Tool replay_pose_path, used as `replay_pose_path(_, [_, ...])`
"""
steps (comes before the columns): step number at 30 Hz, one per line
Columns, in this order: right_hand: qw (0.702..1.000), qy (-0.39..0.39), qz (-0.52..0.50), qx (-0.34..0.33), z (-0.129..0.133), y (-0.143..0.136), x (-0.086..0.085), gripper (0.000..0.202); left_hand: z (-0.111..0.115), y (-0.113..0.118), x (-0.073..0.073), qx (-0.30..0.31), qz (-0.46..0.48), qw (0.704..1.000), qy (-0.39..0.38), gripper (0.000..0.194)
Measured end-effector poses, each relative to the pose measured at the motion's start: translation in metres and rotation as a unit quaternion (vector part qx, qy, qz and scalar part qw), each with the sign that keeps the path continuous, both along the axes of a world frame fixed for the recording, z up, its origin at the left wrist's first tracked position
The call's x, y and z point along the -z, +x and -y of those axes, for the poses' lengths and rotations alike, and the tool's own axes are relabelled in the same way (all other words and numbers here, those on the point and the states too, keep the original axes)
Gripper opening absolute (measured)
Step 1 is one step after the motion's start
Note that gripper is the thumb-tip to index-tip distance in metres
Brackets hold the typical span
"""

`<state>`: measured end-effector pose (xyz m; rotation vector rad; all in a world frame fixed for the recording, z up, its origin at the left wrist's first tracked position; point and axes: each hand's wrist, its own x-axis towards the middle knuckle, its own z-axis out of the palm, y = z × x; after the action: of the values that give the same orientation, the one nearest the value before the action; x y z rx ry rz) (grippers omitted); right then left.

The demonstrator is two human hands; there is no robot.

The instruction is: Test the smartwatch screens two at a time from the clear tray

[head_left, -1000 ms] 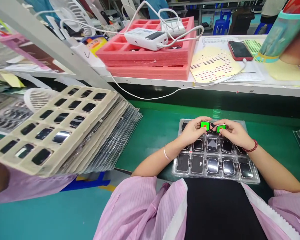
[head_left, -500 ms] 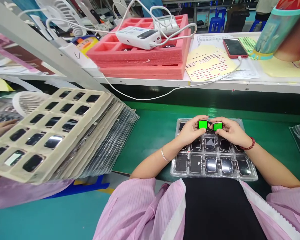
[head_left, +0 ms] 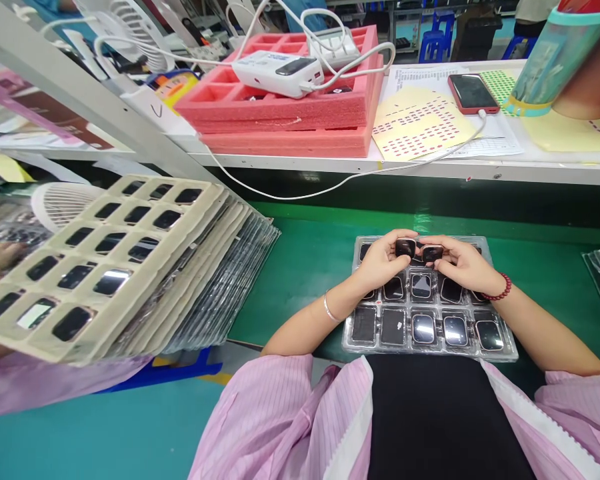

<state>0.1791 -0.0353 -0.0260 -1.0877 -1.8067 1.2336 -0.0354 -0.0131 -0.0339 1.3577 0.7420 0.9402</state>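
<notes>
My left hand (head_left: pixel 386 261) is closed on a square smartwatch (head_left: pixel 405 248), thumb along its lower edge. Close beside it, my right hand (head_left: pixel 455 259) grips a second smartwatch (head_left: pixel 433 253) of the same kind, without straps. Both screens are dark and face up toward me. Under my hands lies a clear plastic tray (head_left: pixel 347 343) on the green mat. Several more watch bodies sit in its compartments, dark glass upward. Two compartments at its front left show flat dark bottoms. The tray's back row is partly hidden by my hands.
Left of me leans a tall stack of trays, a cream tray (head_left: pixel 93 267) with watches on top. A co-worker's hand (head_left: pixel 0 257) is behind it. Red foam trays (head_left: pixel 285 143) carrying a white power bank (head_left: pixel 275 72) and a phone (head_left: pixel 473 93) lie on the shelf.
Both watch screens have gone from bright green to dark. My hands have stayed in almost the same place. The co-worker's hand at the left has shifted slightly.
</notes>
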Motion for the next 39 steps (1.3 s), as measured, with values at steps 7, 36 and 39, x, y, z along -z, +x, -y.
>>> replay_pose_path(7, [1.000,-0.007,0.018,0.004,-0.001,0.002,0.001,0.051,0.001,0.000,-0.003,0.001,-0.032,0.999,-0.016,0.059])
replay_pose_path(36, [0.942,-0.255,-0.214,0.032,-0.006,0.013,-0.002,0.046,-0.008,-0.002,0.001,0.051,0.156,0.959,-0.233,0.061])
replay_pose_path(39, [0.948,-0.242,-0.203,0.042,-0.004,0.012,-0.002,0.056,-0.006,0.001,0.005,0.041,0.129,0.971,-0.198,0.078])
